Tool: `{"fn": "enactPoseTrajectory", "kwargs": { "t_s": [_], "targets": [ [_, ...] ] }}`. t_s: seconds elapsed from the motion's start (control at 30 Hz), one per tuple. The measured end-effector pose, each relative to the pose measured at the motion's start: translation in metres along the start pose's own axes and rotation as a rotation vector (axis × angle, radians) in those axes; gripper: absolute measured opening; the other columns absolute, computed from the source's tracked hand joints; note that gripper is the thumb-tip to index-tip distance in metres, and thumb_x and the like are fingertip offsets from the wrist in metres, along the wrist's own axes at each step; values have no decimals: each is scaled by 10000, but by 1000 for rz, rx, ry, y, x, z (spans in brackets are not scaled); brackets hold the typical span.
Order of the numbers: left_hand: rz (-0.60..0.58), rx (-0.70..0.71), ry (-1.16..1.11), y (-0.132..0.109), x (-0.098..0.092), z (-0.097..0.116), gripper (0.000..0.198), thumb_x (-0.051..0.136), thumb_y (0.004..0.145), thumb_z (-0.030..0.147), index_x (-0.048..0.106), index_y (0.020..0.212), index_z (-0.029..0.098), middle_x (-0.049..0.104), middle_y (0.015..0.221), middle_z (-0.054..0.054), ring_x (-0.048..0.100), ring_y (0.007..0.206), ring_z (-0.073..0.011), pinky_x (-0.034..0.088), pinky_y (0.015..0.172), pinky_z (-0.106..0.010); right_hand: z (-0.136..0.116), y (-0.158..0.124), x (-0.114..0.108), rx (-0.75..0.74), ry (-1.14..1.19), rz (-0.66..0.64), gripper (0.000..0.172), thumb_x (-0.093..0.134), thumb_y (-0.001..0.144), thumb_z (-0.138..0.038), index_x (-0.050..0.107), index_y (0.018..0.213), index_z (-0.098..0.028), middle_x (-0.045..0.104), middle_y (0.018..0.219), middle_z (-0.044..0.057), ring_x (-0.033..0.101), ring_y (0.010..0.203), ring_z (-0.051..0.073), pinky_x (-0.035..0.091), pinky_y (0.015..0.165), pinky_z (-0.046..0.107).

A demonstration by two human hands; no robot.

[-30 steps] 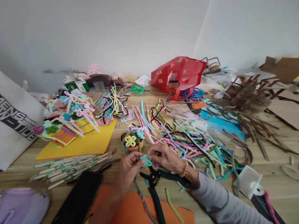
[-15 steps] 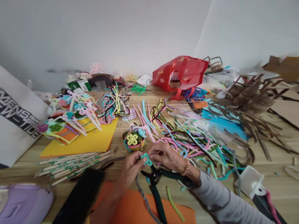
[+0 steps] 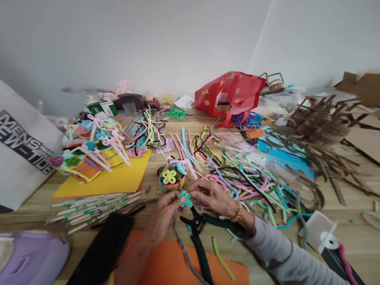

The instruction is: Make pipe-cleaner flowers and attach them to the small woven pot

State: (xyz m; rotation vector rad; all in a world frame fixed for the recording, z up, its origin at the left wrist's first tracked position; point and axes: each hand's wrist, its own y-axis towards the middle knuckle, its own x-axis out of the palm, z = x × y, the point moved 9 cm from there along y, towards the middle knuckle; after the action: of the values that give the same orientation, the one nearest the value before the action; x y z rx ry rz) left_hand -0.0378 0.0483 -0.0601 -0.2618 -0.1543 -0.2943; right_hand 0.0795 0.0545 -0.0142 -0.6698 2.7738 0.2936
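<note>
A small turquoise pipe-cleaner flower (image 3: 185,199) is pinched at its left side by my left hand (image 3: 165,208). The fingers of my right hand (image 3: 214,199) close on its right edge. Just beyond my hands stands a small decorated piece with a yellow flower (image 3: 169,177) on its front. Dark green-handled pliers (image 3: 198,223) lie below my hands, partly under my right wrist, over an orange sheet (image 3: 164,269). A grey pipe cleaner (image 3: 185,254) runs down past the pliers, and a short green piece (image 3: 222,258) rests on the sheet.
Loose colored pipe cleaners (image 3: 251,177) spread to the right. A red bag (image 3: 227,94) and brown woven baskets (image 3: 321,120) stand behind. At left are wrapped sticks (image 3: 95,209), a black phone-like slab (image 3: 99,255), a purple object (image 3: 38,262), finished flower pieces (image 3: 92,146) and a white bag (image 3: 16,146).
The turquoise piece has turned, and its petals now face me as an open flower. Both hands remain close together, with small finger shifts.
</note>
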Motion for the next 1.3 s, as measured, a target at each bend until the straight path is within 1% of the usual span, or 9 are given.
{"fn": "enactPoseTrajectory", "kwargs": {
  "t_s": [0.17, 0.27, 0.37, 0.47, 0.63, 0.8, 1.03, 1.2, 1.3],
  "targets": [
    [54, 80, 124, -3, 1, 15, 170, 669, 734, 333, 630, 708, 170, 571, 657, 19, 498, 639, -131, 403, 619, -229, 5, 0, 5, 44, 59, -14, 243, 585, 873, -389, 613, 870, -148, 554, 645, -21, 463, 470, 71, 371, 448, 180],
    [54, 83, 167, -2, 5, 15, 204, 665, 714, 363, 622, 691, 165, 565, 628, 18, 505, 622, -140, 403, 601, -236, 9, 0, 6, 83, 152, -6, 288, 582, 869, -428, 589, 813, -146, 538, 615, -24, 463, 473, 74, 379, 448, 181],
    [43, 84, 173, -1, 7, 12, 228, 669, 695, 385, 620, 693, 162, 567, 623, 18, 505, 604, -136, 411, 589, -237, 14, 0, 6, 111, 187, -12, 308, 593, 860, -450, 575, 795, -150, 526, 596, -32, 470, 473, 74, 379, 452, 179],
    [46, 65, 167, 0, 6, 10, 233, 673, 693, 389, 630, 709, 160, 595, 653, 7, 516, 611, -136, 425, 591, -235, 17, 0, 5, 127, 211, -22, 321, 595, 853, -475, 578, 829, -155, 544, 604, -30, 497, 482, 81, 402, 458, 182],
    [98, 81, 133, -2, 2, 18, 208, 688, 694, 373, 646, 712, 170, 607, 672, 7, 524, 621, -135, 434, 603, -229, 18, 1, 12, 170, 256, -78, 351, 651, 802, -492, 573, 862, -155, 595, 634, -17, 543, 518, 99, 433, 474, 196],
    [109, 81, 124, -4, 1, 22, 202, 705, 692, 368, 672, 681, 169, 614, 639, 5, 519, 594, -134, 425, 589, -232, 23, 1, 14, 197, 273, -76, 354, 620, 819, -505, 573, 836, -155, 626, 668, -1, 586, 555, 108, 455, 493, 203],
    [124, 58, 106, -4, -2, 19, 240, 663, 743, 404, 674, 684, 172, 610, 616, 7, 538, 587, -140, 441, 612, -249, 28, 2, 6, 181, 248, -29, 335, 685, 775, -465, 570, 810, -152, 581, 580, -36, 509, 474, 79, 403, 451, 180],
    [82, 55, 115, -2, 2, 18, 209, 717, 692, 367, 673, 685, 163, 600, 606, 14, 544, 583, -129, 432, 590, -231, 26, 2, 6, 159, 223, -28, 341, 661, 793, -480, 566, 803, -152, 560, 561, -45, 488, 462, 76, 396, 450, 183],
    [94, 69, 126, -2, 0, 17, 197, 733, 673, 346, 663, 668, 162, 604, 596, 13, 550, 583, -129, 430, 589, -229, 28, 2, 8, 180, 257, -30, 354, 653, 795, -495, 555, 833, -156, 562, 574, -45, 494, 461, 77, 405, 457, 187]
  ]
}}
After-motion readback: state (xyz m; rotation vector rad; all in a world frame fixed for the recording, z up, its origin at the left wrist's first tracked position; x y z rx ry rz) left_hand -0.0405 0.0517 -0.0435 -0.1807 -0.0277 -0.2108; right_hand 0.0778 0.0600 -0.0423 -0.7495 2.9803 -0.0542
